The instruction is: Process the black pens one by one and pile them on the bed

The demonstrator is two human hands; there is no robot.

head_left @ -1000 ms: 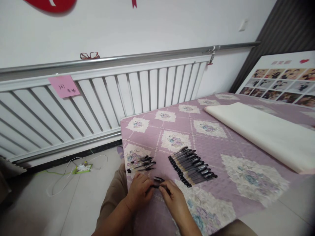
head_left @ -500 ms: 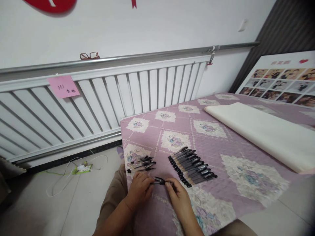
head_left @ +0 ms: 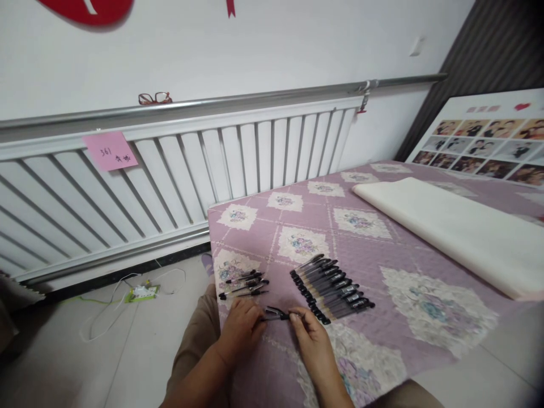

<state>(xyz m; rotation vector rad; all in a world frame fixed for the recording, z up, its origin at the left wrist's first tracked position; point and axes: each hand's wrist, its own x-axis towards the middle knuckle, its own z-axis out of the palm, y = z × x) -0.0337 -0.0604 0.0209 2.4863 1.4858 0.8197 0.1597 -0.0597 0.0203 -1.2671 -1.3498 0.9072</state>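
My left hand [head_left: 243, 326] is closed on the left end of a black pen [head_left: 277, 313] just above the bed's near edge. Fingers of my right hand [head_left: 312, 337] pinch its dark right end. Two thin dark parts spread apart in a narrow V between the hands, and how they join is too small to make out. Beyond my left hand lies a loose cluster of several dark pens [head_left: 246, 283]. To the right of my right hand, several capped black pens [head_left: 334, 289] lie side by side in a slanted row.
A purple floral bedspread [head_left: 314, 212] lies under the pens. On it, farther right, is a cream folded pad [head_left: 450, 232]. A white radiator [head_left: 212, 161] runs along the wall. A power strip [head_left: 143, 292] with cables sits on the floor at left.
My right hand has shifted slightly right, and the gap between the hands has widened. More of the pen's thin parts now shows. The pens on the bedspread have stayed put.
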